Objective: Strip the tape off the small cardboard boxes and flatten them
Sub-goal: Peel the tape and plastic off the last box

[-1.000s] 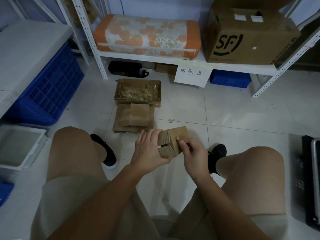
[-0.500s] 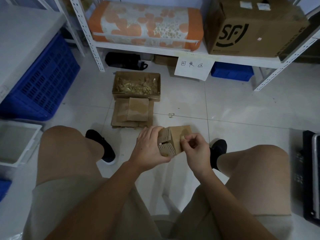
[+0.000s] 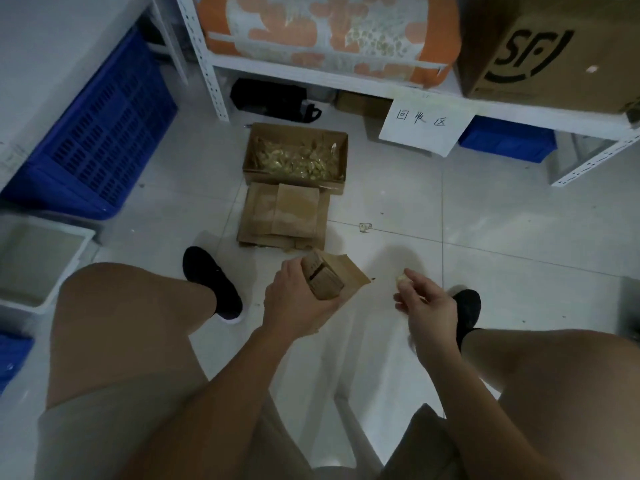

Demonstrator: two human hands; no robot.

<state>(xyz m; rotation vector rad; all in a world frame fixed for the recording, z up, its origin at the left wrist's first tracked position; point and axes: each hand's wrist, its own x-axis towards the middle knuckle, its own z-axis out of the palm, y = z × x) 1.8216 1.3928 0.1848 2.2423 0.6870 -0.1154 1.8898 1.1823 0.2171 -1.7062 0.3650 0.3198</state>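
Observation:
My left hand (image 3: 296,303) grips a small brown cardboard box (image 3: 332,280) above the floor between my knees, one flap sticking out to the right. Apart from the box, my right hand (image 3: 424,303) pinches a small crumpled piece of tape (image 3: 401,278) at its fingertips. On the floor ahead lies a stack of flattened boxes (image 3: 284,216). Behind the stack stands an open cardboard box (image 3: 296,152) filled with yellowish tape scraps.
A loose tape scrap (image 3: 364,227) lies on the tile. A blue crate (image 3: 104,133) and a white bin (image 3: 38,265) stand at the left. White shelving (image 3: 221,64) holds an orange cushion and a large SF carton (image 3: 554,50). My black shoes (image 3: 211,282) flank the work spot.
My right hand has pulled away from the box to the right, carrying a bit of tape. My left hand has tilted the box and lowered it slightly.

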